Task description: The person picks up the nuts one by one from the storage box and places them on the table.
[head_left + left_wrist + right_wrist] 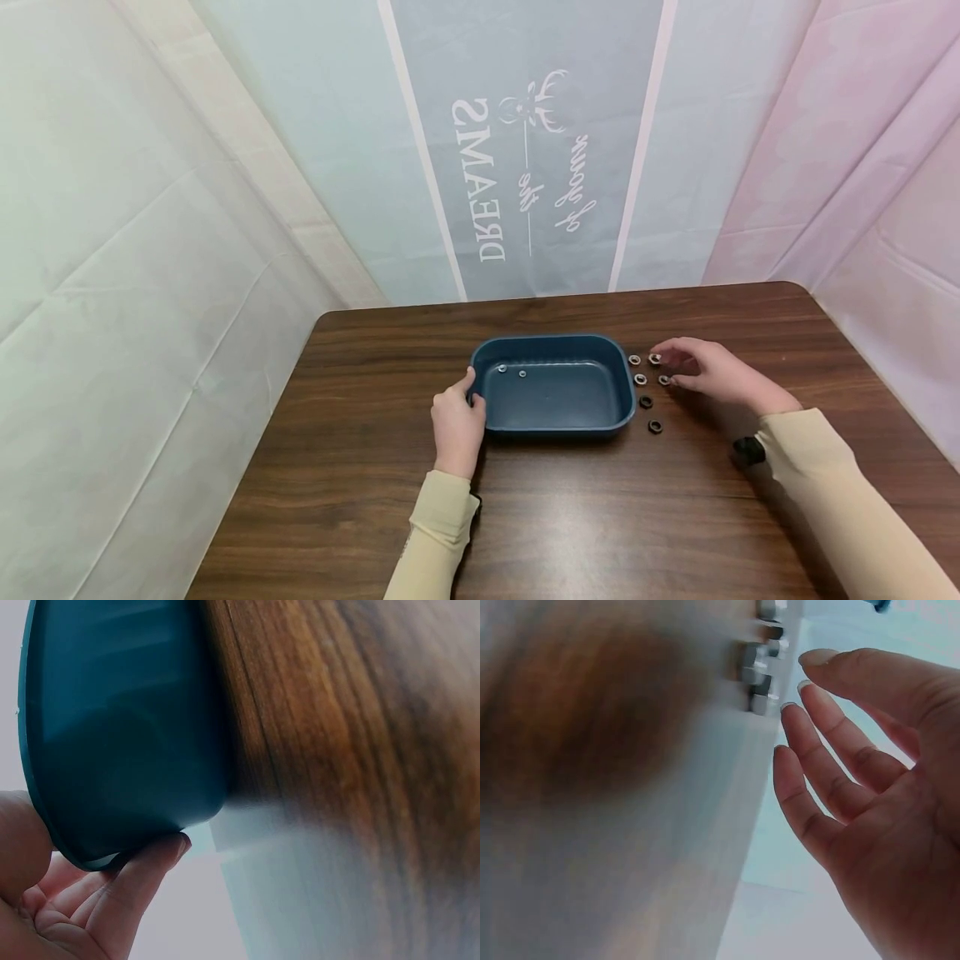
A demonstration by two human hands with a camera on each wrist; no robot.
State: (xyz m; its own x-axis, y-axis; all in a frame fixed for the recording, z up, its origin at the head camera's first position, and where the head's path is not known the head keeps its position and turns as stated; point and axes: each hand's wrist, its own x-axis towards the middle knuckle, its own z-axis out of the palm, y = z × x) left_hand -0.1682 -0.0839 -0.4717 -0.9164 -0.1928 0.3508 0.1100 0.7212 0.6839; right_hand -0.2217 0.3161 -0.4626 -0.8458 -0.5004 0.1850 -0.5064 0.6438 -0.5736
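A blue rectangular plastic tray (558,432) stands on the table. My left hand (458,423) holds its left end, thumb and fingers on either side of the rim; the left wrist view shows the tray's wall (135,735) close up. Inside the tray, near its back left, lie two small silver nuts, one of them this nut (522,374). My right hand (712,372) hovers over the loose nuts beside the tray's right end, its fingers bent loosely with a gap from the thumb. A silver nut (655,359) is by its index fingertip, another silver nut (664,380) by its thumb.
Two more silver nuts, such as this nut (641,379), lie against the tray's right side. Nearer me are a black nut (646,402) and a second black nut (656,427). The brown wooden table (337,467) ends at a printed cloth (540,183) behind.
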